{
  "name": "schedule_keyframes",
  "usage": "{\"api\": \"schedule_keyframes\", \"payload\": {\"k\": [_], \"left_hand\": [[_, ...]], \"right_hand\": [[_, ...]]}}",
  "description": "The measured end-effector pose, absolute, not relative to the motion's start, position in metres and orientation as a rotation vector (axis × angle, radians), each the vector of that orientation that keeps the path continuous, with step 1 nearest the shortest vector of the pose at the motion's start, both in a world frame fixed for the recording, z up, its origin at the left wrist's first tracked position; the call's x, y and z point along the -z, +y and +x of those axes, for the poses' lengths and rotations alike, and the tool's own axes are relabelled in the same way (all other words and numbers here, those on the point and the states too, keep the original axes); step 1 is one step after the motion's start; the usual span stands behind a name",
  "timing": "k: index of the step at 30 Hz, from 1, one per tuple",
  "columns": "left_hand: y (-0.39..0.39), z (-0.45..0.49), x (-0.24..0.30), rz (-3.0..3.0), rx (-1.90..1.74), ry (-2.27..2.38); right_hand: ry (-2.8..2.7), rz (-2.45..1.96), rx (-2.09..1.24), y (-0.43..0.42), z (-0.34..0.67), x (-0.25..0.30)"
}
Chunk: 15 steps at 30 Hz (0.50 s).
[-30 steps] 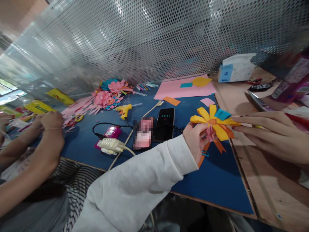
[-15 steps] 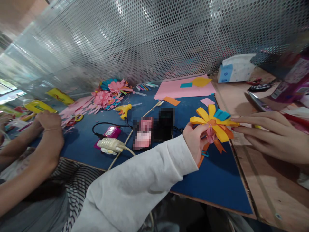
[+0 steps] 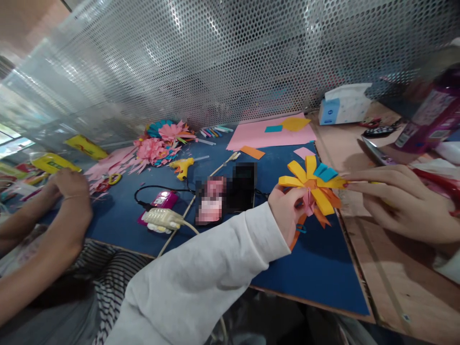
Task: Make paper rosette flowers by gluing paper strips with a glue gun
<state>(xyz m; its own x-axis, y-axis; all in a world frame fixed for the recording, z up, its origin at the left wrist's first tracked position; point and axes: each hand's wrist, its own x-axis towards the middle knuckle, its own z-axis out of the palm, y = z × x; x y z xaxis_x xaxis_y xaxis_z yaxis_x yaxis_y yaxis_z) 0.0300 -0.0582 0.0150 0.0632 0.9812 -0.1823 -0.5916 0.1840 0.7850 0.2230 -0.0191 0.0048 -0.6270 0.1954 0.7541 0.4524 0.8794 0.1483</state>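
My left hand (image 3: 283,211) grips a paper flower (image 3: 311,184) from below, thumb and fingers closed round its pink folded base. Yellow looped strips spread out from an orange centre, with a blue strip (image 3: 326,171) among them at the upper right. Orange strips hang underneath, and a small blue loop shows beside my left fingers. On the flower's right side, my right hand (image 3: 406,203) pinches the tip of one yellow petal between its fingertips. The other fingers of that hand are bent and partly hidden.
A yellow glue gun (image 3: 184,167) and a power strip (image 3: 161,218) with cords lie left of two phones (image 3: 244,187). Pink paper (image 3: 266,135), several paper flowers (image 3: 158,143), a tissue box (image 3: 343,106) and a purple bottle (image 3: 427,117) stand behind. A co-worker's hands (image 3: 70,184) work at left.
The view has shifted slightly, so most things sit a little further left. My left hand still holds the flower, and my right fingers remain at the same yellow petal.
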Motion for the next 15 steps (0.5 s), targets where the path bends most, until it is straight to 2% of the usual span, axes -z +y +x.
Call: {"api": "schedule_keyframes", "payload": {"k": [6, 12, 15], "left_hand": [[-0.060, 0.030, -0.015, 0.633, -1.304, 0.836], [-0.062, 0.030, -0.016, 0.821, -1.221, 0.830], [-0.063, 0.030, -0.015, 0.890, -1.218, 0.847]], "right_hand": [[-2.030, -0.740, -0.001, -0.026, 0.217, -0.003], [-1.804, -0.998, -0.628, -0.037, 0.204, -0.001], [-1.757, -1.041, -0.774, -0.040, 0.201, -0.001]]}}
